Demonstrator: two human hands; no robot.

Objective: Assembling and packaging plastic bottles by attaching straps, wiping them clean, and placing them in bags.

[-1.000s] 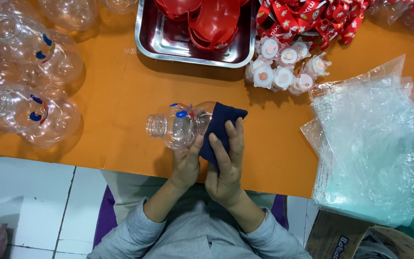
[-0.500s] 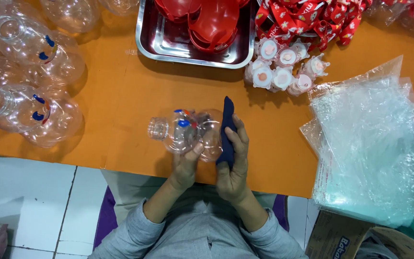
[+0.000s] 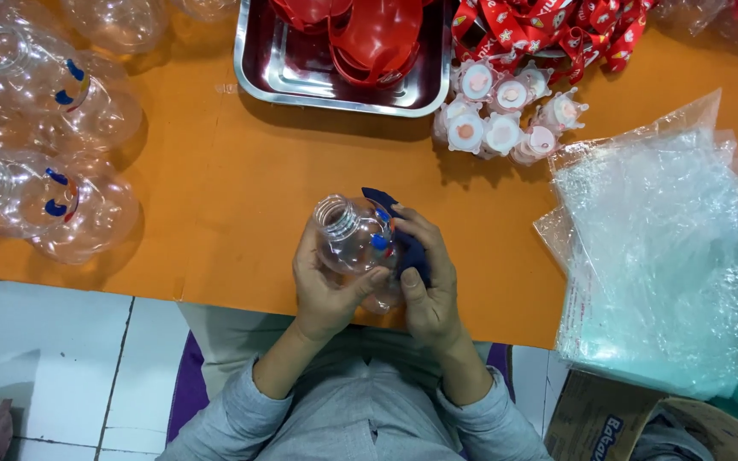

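A light, smooth clear plastic bottle (image 3: 354, 243) is being cradled around its belly by the left hand (image 3: 325, 286) while a dark blue cloth (image 3: 405, 239) is being pressed against it by the right hand (image 3: 430, 286).

Single head view, looking straight down, close over orange table (image 3: 215, 213) edge.

A steel tray (image 3: 258, 72) of red plastic parts (image 3: 369, 34) sits on the orange table (image 3: 215, 188). Right of the tray lie white caps (image 3: 501, 115) and red ribbons (image 3: 548, 21); farther right, clear plastic bags (image 3: 659, 256). Left of the tray lie empty clear bottles (image 3: 44, 196).
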